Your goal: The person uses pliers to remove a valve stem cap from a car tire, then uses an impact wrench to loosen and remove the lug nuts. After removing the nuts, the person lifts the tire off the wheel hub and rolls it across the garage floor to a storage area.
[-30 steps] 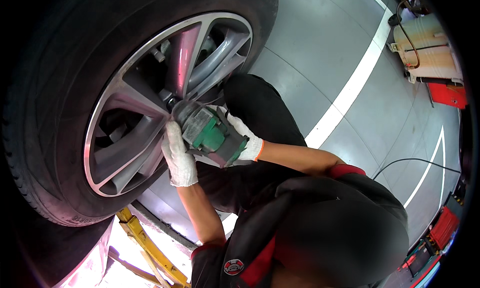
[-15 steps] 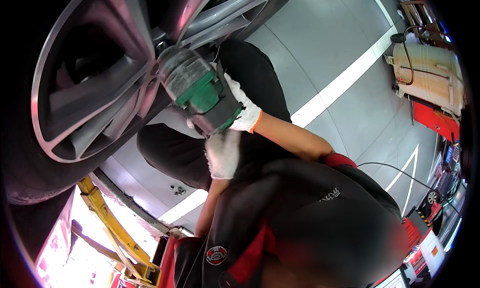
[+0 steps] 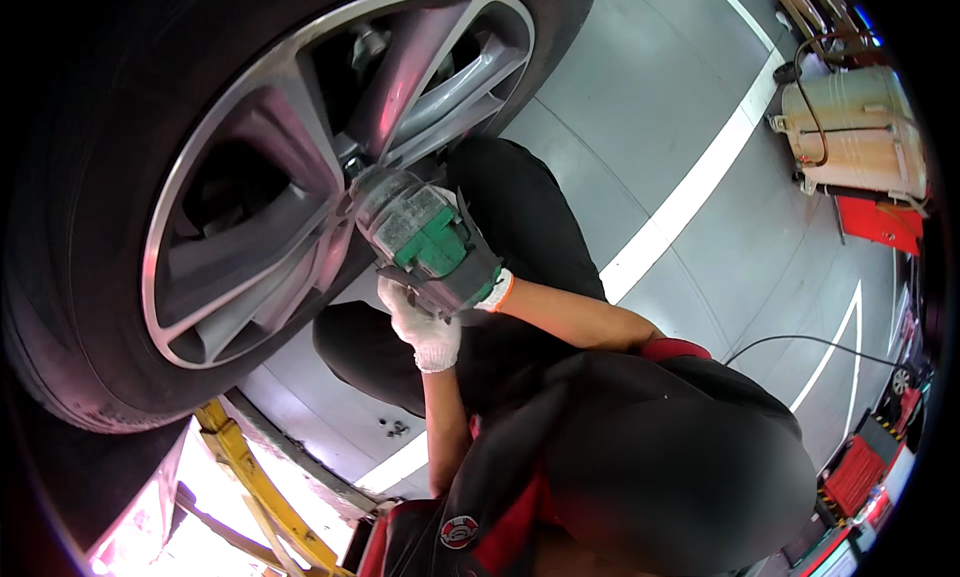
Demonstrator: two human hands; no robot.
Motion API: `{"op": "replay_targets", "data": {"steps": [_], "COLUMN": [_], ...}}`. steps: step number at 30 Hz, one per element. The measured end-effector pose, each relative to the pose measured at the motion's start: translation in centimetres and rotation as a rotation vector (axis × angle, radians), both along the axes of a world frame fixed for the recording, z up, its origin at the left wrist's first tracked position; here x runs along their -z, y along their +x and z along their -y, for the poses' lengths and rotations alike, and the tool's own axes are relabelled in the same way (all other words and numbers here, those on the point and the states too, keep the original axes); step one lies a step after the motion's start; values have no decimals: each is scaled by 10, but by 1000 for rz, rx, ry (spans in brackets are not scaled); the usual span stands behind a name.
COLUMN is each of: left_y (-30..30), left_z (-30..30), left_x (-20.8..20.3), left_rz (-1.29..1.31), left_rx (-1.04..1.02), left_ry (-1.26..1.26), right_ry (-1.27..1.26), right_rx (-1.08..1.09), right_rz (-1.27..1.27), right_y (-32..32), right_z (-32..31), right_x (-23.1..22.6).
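A green and black impact wrench [image 3: 430, 239] points at the hub of a silver alloy wheel [image 3: 285, 242], its socket end [image 3: 355, 165] at the wheel's centre. My right hand [image 3: 497, 291], in a white glove with an orange cuff, is closed on the wrench. Most of that hand is hidden behind the tool's body. My left hand [image 3: 422, 327], also in a white glove, grips the lower left side of the wrench, its fingers curled against the casing. Below the wheel rim runs a black tyre [image 3: 80, 307].
Several small dark metal pieces [image 3: 394, 428] lie on the grey floor [image 3: 640, 137]. A yellow lift arm [image 3: 262, 482] stands beneath the tyre. At the far right are a beige tank [image 3: 855, 127] and a red box [image 3: 880, 225]. A thin dark cable [image 3: 800, 339] crosses the floor at right.
The view has shifted, so the wheel and wrench appear farther right and lower. My left hand has moved from the wrench's rear end to its lower left side.
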State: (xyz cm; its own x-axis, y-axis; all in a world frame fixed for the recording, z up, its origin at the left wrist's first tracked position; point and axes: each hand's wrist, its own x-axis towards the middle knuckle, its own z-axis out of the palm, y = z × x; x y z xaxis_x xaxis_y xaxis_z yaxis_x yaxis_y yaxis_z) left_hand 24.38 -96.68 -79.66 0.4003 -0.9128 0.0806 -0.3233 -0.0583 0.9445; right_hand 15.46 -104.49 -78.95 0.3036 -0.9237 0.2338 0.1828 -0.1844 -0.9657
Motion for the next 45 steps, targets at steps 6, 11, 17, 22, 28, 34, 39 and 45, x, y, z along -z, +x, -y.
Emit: {"op": "replay_targets", "data": {"steps": [6,11,17,22,28,34,39,45], "left_y": [49,27,34,22,26,22,47,26], "left_z": [-5,20,15,17,7,9,14,98], "left_x": [66,-47,-73,-66,-20,-35,-79,-124], "left_rz": [453,793,903,859,332,633,10,-912], "left_rx": [34,-109,-30,-20,-116,-4,408,186], "left_ry": [-144,-257,-106,-131,-43,-152,551,261], "right_ry": [-276,-448,356,-2,107,211,419,492], "right_rx": [110,194,-1,47,-1,-47,-127,-329], "right_rz": [-401,-270,303,-202,-15,232,569,974], "right_y": [18,27,58,44,35,33,30,16], "right_z": [-15,-27,-37,-32,-31,-32,-24,-12], "right_x": [-6,-12,-19,-17,-13,-9,-8,-13]}}
